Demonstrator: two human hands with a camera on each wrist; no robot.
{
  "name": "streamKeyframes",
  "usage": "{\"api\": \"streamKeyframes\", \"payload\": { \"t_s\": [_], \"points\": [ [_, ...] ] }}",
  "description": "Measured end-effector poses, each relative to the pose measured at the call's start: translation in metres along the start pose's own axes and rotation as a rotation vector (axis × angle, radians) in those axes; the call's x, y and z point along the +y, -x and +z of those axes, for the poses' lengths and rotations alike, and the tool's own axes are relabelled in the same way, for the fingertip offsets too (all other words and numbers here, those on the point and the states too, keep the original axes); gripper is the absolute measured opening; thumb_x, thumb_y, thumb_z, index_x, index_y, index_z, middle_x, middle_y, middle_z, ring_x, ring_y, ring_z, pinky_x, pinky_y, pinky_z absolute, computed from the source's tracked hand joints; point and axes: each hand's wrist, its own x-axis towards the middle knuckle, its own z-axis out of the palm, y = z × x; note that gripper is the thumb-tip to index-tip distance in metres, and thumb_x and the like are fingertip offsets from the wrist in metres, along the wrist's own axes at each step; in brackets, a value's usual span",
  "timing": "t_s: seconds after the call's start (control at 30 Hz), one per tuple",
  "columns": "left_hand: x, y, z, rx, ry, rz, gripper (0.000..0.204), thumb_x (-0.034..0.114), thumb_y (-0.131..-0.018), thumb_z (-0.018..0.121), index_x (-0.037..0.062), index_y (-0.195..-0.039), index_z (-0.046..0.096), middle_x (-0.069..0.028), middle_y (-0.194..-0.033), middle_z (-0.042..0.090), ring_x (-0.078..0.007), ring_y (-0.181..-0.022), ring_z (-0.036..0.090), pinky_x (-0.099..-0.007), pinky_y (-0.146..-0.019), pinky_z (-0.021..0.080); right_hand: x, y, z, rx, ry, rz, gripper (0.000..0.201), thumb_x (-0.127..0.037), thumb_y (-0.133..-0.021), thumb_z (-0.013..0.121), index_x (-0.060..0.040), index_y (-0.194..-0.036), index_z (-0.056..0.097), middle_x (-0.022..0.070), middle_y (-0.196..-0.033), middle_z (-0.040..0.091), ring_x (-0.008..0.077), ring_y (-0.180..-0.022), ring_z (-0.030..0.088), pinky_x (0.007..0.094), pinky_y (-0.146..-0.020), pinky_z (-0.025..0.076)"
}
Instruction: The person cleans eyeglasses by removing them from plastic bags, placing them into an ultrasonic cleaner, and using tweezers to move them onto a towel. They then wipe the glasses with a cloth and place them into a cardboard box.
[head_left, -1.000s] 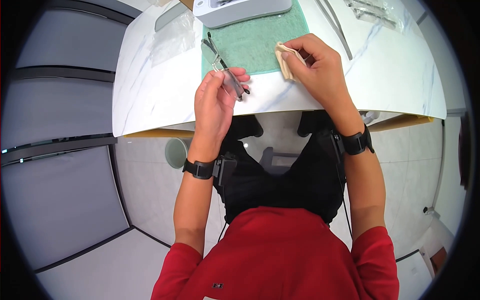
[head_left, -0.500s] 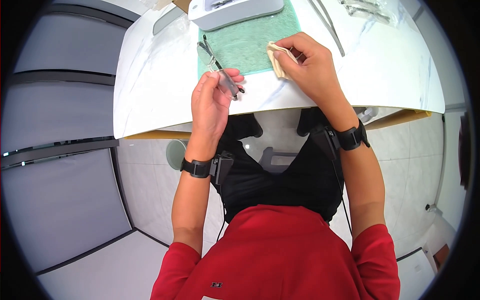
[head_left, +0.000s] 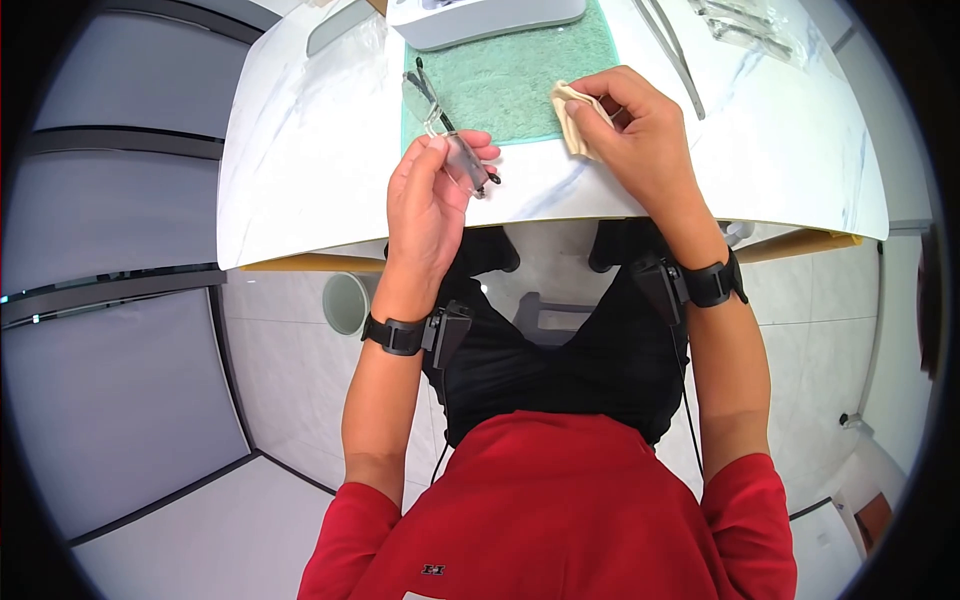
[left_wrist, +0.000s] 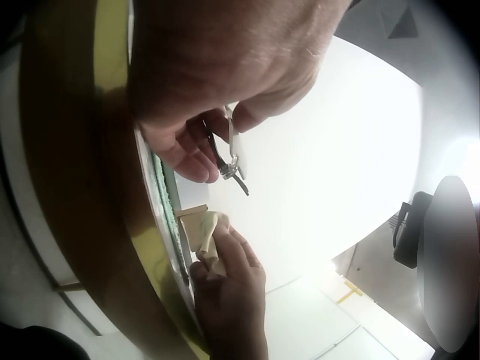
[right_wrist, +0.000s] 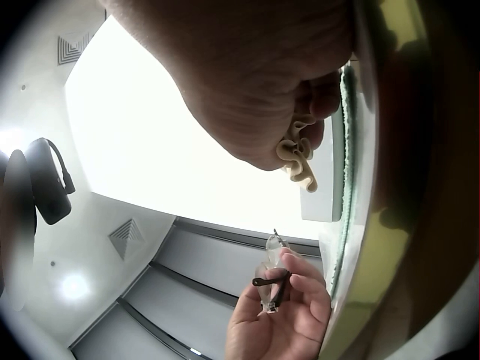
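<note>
A pair of eyeglasses (head_left: pixel 464 160) with clear lenses and dark temples is held by my left hand (head_left: pixel 425 195), thumb on one lens and fingers behind it. The other lens and a temple tip reach out over the green towel (head_left: pixel 500 95). In the right wrist view the eyeglasses (right_wrist: pixel 271 255) show folded temples near the fingers. My right hand (head_left: pixel 645 135) pinches a crumpled cream cloth (head_left: pixel 575 120) between thumb and fingers, above the towel's near right corner. The cloth (left_wrist: pixel 212 240) hangs in folds in the left wrist view. Cloth and eyeglasses are apart.
On the towel's far side stands a white device (head_left: pixel 490 22). Long grey strips (head_left: pixel 675 60) lie right of the towel, with plastic-wrapped items (head_left: pixel 745 30) farther back. Clear plastic packaging (head_left: pixel 350 60) lies at the left. A bin (head_left: pixel 346 304) stands on the floor below the marbled table (head_left: pixel 290 190).
The head view shifts slightly left and back again. Both hands keep their grips on the eyeglasses and the cloth, with little movement between them.
</note>
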Motion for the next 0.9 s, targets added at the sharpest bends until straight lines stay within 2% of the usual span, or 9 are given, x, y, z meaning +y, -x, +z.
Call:
{"api": "streamKeyframes", "payload": {
  "t_s": [0.9],
  "points": [
    [0.003,0.0013,-0.0058,-0.029,0.055,0.01,0.031,0.024,-0.109,0.048,-0.0032,-0.115,0.061,-0.0203,-0.117,0.069,-0.0271,-0.105,0.068,-0.0404,-0.091,0.054,0.0016,-0.0002,0.0068,0.002,0.038,0.026,0.017,-0.013,-0.089,0.076,-0.0031,-0.103,0.076,0.0066,-0.091,0.072,0.014,-0.074,0.066,0.0266,-0.066,0.052]
  ]
}}
